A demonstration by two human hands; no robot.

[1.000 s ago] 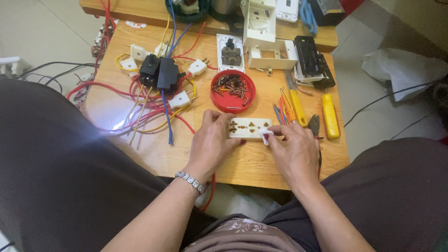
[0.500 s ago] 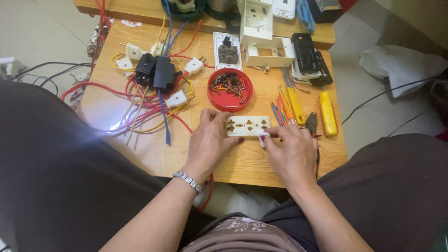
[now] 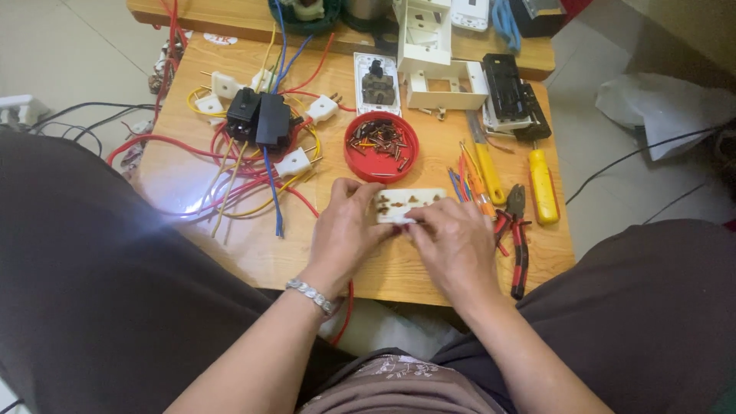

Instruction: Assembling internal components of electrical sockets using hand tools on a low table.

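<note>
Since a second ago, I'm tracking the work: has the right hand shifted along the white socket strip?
Yes. The right hand slid left along the white socket strip, judged against the round red plastic lid of screws, covering more of its lower edge.

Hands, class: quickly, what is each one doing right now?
Left hand: holding the white socket plate at its left end.
Right hand: fingers on the plate's front edge.

Smooth white plastic socket plate [image 3: 408, 204] on grained, matt wooden table [image 3: 399, 268]; glossy red plastic lid [image 3: 381, 146].
</note>
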